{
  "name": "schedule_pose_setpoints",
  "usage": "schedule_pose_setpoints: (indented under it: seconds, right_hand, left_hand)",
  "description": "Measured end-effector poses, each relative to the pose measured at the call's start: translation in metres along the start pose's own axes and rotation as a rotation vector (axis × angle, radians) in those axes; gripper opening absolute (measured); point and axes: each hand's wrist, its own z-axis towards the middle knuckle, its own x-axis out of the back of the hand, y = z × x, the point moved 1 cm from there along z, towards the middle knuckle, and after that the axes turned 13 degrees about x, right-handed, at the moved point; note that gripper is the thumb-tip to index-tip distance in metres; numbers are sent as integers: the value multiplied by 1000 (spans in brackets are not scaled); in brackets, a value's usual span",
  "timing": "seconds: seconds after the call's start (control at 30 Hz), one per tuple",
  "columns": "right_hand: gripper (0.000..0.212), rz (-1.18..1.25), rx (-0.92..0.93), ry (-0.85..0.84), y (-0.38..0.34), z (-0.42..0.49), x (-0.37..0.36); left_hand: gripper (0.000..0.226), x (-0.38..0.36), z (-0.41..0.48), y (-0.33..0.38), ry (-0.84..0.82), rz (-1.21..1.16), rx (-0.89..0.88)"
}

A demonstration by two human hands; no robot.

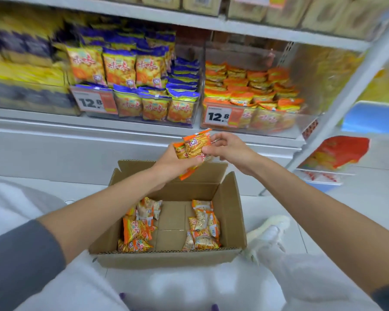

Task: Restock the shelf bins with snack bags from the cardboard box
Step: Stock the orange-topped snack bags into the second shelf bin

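An open cardboard box (230, 212) sits on the floor in front of me, with several small orange snack bags along its left side (136, 230) and right side (202, 225). Above the box, my left hand (173, 163) grips a bunch of orange snack bags (192, 148). My right hand (230, 150) pinches the same bunch at its right edge. Just beyond, a clear shelf bin (301, 118) holds orange bags. The bin to its left (194, 113) holds blue-topped bags.
White shelf ledge (121, 129) runs below the bins, with price tags reading 12.8 (222, 116). A slanted shelf upright (346, 97) stands at right, with a red bag (337, 153) on a low rack behind it. My shoe (270, 232) rests beside the box.
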Motion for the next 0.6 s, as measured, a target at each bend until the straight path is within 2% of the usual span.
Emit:
schedule_pose_setpoints:
  seconds: [0.1, 0.2, 0.23, 0.3, 0.37, 0.47, 0.6]
  right_hand:
    - [52, -58, 48, 30, -10, -6, 17]
    - [86, -116, 195, 38, -21, -12, 35]
    - [91, -155, 246, 27, -25, -14, 41]
    - [82, -172, 279, 64, -29, -15, 49]
    - [66, -123, 236, 150, -29, -14, 57]
    - [40, -45, 210, 158, -23, -11, 71]
    - [49, 37, 216, 333, -20, -7, 115]
  left_hand:
    - [48, -11, -5, 20, -39, 0, 31]
    - [46, -18, -9, 38, -96, 40, 35]
    - [47, -21, -10, 44, -124, 30, 33]
    - [49, -29, -12, 58, -185, -72, 22]
    - [53, -36, -11, 71, -185, -160, 3]
    - [51, -48, -6, 86, -225, -147, -27]
    - [59, -60, 5, 104, -291, -98, -58]
